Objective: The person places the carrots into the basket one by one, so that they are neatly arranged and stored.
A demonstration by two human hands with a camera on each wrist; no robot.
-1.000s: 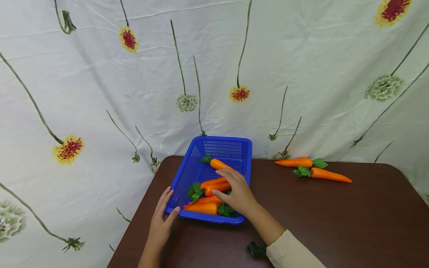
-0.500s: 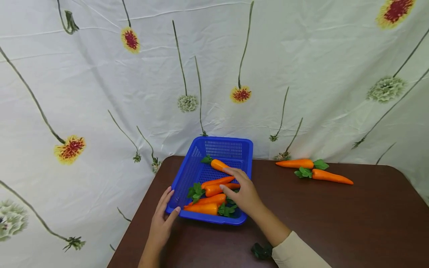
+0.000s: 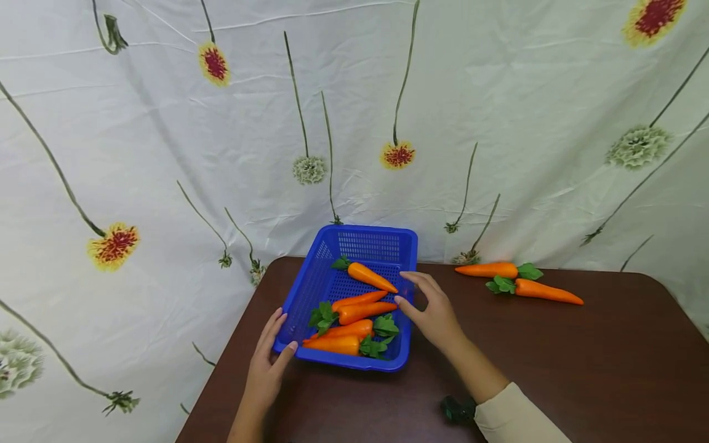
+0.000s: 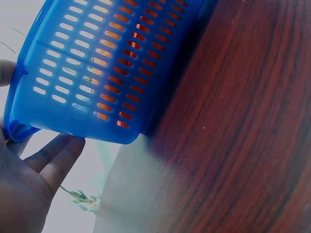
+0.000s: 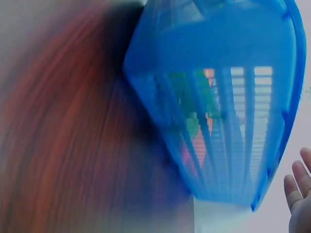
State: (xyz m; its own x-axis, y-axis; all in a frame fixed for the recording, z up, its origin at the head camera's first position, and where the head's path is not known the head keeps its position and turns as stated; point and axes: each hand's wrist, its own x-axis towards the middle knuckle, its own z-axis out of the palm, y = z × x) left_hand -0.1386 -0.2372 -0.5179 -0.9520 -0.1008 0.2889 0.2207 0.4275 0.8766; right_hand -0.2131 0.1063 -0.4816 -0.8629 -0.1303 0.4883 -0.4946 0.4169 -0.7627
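A blue plastic basket with slotted walls sits on the table. Several orange carrots with green leafy tops lie inside it, one carrot apart from the others at the back. My left hand holds the basket's near left corner, thumb at the front rim and fingers against the left side. In the left wrist view, its fingers reach along the outer wall below the rim. My right hand is over the right rim, thumb and fingers spread with nothing between them; the right wrist view catches its fingertips beside the basket.
Two more carrots, one farther back and one nearer, lie on the dark wooden table at the back right. A flower-printed cloth hangs right behind the table. A small black object shows by the right sleeve.
My right hand has moved from above the carrots to the right, out over the basket's right rim, uncovering the carrots. The left hand and basket have stayed put.
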